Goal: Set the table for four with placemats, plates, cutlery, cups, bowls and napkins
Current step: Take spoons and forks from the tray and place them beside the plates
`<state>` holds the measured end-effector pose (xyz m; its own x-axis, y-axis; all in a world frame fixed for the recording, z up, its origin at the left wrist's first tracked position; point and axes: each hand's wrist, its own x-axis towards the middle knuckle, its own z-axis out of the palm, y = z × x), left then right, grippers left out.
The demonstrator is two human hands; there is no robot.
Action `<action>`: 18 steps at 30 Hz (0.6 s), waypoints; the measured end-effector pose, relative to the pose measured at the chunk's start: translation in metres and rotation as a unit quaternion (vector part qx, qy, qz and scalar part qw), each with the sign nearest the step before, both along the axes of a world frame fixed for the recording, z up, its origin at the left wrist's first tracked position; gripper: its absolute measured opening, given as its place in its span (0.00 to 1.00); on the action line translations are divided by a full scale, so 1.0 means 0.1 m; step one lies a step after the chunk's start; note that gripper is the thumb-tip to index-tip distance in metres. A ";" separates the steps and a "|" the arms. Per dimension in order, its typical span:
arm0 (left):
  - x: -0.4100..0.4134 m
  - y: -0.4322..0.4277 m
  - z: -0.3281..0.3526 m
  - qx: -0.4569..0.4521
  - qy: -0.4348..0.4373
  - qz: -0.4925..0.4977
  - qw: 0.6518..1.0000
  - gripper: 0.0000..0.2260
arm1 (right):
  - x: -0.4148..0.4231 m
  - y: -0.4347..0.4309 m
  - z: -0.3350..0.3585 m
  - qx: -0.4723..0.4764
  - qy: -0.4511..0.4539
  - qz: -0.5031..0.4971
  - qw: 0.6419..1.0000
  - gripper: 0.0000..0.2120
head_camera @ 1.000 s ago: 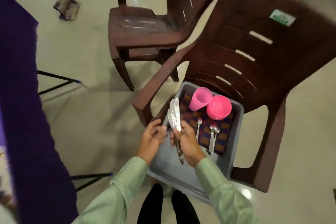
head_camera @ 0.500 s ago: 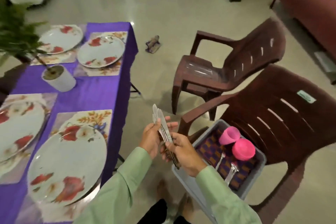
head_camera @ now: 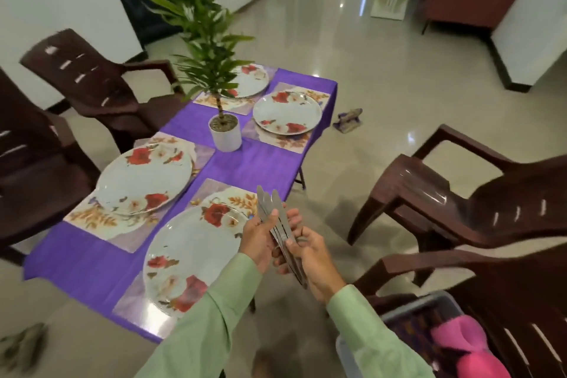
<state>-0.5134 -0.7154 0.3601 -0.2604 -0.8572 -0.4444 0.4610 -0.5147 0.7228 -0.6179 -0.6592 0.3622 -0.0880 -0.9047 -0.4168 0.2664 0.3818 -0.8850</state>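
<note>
Beside the nearest plate [head_camera: 190, 255], you are holding knives [head_camera: 277, 224].
Fresh from the bin [head_camera: 414, 307], left hand [head_camera: 260, 239] and right hand [head_camera: 311, 258] are both clamping them; cutlery laying is starting.

Knives [head_camera: 280, 230]: bare metal, smooth, dull grey sheen. Plates [head_camera: 190, 255]: glossy glaze, flower print. Placemats [head_camera: 288, 142]: slick, faint glare. Tablecloth [head_camera: 245, 163]: purple cloth, matt. Chairs [head_camera: 429, 193]: brown moulded plastic, shiny seats. Floor [head_camera: 368, 55]: polished tile, mirror-like. Pot [head_camera: 225, 136]: white, matt. Sleeves [head_camera: 202, 331]: pale green cloth.
</note>
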 end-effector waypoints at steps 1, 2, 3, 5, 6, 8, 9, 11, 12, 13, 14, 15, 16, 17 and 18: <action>0.08 -0.08 0.01 -0.007 -0.003 0.016 1.000 0.16 | 0.08 -0.10 -0.01 0.001 0.005 -0.005 1.000 0.04; 0.14 -0.16 0.02 -0.014 -0.008 0.030 0.999 0.15 | 0.14 -0.19 -0.03 0.001 0.016 -0.012 1.000 0.04; 0.22 -0.23 0.03 -0.018 -0.012 0.046 0.999 0.14 | 0.20 -0.29 -0.04 0.001 0.038 -0.020 0.999 0.05; 0.37 -0.35 0.04 -0.010 -0.021 0.084 0.996 0.12 | 0.31 -0.46 -0.05 -0.002 0.074 -0.036 0.997 0.05; 0.45 -0.40 0.04 -0.005 -0.022 0.103 0.994 0.11 | 0.34 -0.56 -0.04 -0.001 0.079 -0.043 0.996 0.05; 0.63 -0.48 0.01 0.000 -0.019 0.131 0.991 0.10 | 0.37 -0.74 -0.01 -0.004 0.083 -0.043 0.996 0.06; 0.72 -0.53 -0.01 0.001 -0.019 0.142 0.990 0.11 | 0.37 -0.85 -0.01 -0.006 0.090 -0.032 0.995 0.07; 0.88 -0.60 -0.07 0.006 -0.030 0.164 0.986 0.13 | 0.36 -1.09 -0.10 -0.005 0.115 -0.001 0.993 0.08; 0.95 -0.62 -0.10 0.009 -0.036 0.174 0.984 0.13 | 0.35 -1.22 -0.17 -0.001 0.131 0.011 0.991 0.07; 1.01 -0.65 -0.13 0.013 -0.042 0.185 0.982 0.13 | 0.33 -1.37 -0.26 0.007 0.153 0.026 0.988 0.07; 1.06 -0.67 -0.17 0.017 -0.047 0.196 0.979 0.13 | 0.32 -1.52 -0.37 0.012 0.175 0.043 0.983 0.07; 1.10 -0.70 -0.21 0.020 -0.053 0.207 0.977 0.13 | 0.31 -1.67 -0.47 0.021 0.194 0.066 0.979 0.07; 1.12 -0.72 -0.24 0.025 -0.058 0.217 0.974 0.13 | 0.30 -1.83 -0.60 0.031 0.208 0.090 0.974 0.07; 1.14 -0.74 -0.27 0.030 -0.064 0.224 0.972 0.13 | 0.30 -1.96 -0.72 0.041 0.222 0.111 0.968 0.07; 1.15 -0.78 -0.30 0.036 -0.070 0.234 0.969 0.12 | 0.30 -2.10 -0.85 0.047 0.238 0.134 0.961 0.08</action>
<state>-0.3987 -0.7930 0.3304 0.2156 -0.8323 -0.5107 0.5567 -0.3249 0.7645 -0.5880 -0.8690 0.2773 -0.0588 -0.8816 -0.4684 -0.2794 0.4650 -0.8401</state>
